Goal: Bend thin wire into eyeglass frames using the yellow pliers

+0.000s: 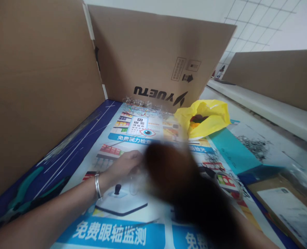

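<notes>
My left hand, with a silver bangle on its wrist, is over the middle of a printed poster sheet. Its fingers look curled together. Their tips run up to a large, blurred dark brown shape, so what they hold cannot be made out. That shape is close to the camera and its kind is unclear. Behind it my right hand is hidden; only a bit of the right forearm shows at the lower right. Green-handled pliers lie left of my left forearm.
Cardboard panels wall in the left and back. Thin wires lie along the left edge, with tangled wire scraps at the back. To the right are a yellow bag, a turquoise folder and a plastic-wrapped packet.
</notes>
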Action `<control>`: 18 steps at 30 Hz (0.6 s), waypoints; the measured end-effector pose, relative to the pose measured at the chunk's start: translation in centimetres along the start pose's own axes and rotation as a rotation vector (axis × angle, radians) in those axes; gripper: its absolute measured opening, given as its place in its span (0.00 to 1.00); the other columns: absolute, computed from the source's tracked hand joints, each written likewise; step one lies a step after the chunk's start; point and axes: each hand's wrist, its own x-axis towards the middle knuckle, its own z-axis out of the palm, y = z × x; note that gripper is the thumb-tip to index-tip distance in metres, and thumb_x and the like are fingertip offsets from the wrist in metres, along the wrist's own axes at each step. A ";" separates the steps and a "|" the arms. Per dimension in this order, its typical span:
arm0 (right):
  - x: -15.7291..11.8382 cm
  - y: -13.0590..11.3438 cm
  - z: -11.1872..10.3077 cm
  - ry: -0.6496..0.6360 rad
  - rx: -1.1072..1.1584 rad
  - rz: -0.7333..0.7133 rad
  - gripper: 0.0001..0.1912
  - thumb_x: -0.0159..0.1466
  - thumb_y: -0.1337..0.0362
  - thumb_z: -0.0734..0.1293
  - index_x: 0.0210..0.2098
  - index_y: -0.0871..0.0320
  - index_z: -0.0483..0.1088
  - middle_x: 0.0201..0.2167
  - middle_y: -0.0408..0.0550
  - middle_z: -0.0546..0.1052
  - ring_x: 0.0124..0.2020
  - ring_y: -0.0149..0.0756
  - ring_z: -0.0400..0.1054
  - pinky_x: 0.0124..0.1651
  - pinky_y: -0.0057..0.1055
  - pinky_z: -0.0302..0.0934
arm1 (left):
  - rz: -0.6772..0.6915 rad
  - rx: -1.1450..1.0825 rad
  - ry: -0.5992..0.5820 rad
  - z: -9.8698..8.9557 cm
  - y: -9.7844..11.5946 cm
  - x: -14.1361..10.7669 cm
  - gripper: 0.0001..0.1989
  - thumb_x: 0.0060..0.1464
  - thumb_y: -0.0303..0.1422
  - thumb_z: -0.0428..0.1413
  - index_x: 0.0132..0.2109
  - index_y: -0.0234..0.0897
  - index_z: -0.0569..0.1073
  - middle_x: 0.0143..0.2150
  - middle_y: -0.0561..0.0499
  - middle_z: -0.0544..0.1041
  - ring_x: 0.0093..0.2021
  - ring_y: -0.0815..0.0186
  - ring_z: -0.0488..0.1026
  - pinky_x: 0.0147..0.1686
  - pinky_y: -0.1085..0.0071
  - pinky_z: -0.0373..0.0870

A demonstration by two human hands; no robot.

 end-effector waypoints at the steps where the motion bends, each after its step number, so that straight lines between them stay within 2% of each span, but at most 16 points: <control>1: 0.0 -0.1 0.0 0.001 -0.002 -0.001 0.14 0.65 0.56 0.58 0.37 0.58 0.71 0.36 0.53 0.73 0.42 0.39 0.65 0.44 0.33 0.53 | -0.003 0.001 0.004 0.0 -0.1 0.0 0.13 0.54 0.40 0.52 0.28 0.35 0.65 0.22 0.55 0.66 0.22 0.73 0.62 0.22 0.75 0.55; 10: 0.1 0.5 0.1 -0.026 0.018 -0.003 0.16 0.64 0.54 0.58 0.37 0.57 0.71 0.32 0.50 0.73 0.38 0.37 0.66 0.39 0.30 0.54 | 0.047 0.092 -0.062 -0.6 -0.6 0.3 0.12 0.55 0.40 0.51 0.30 0.35 0.66 0.25 0.54 0.67 0.23 0.72 0.63 0.23 0.75 0.57; 18: 0.0 0.9 0.0 -0.027 0.034 0.015 0.16 0.64 0.54 0.58 0.37 0.57 0.71 0.33 0.49 0.74 0.38 0.36 0.66 0.37 0.29 0.54 | 0.036 0.173 -0.033 -0.6 -0.2 0.3 0.13 0.53 0.40 0.53 0.28 0.36 0.67 0.21 0.55 0.67 0.22 0.72 0.62 0.22 0.76 0.56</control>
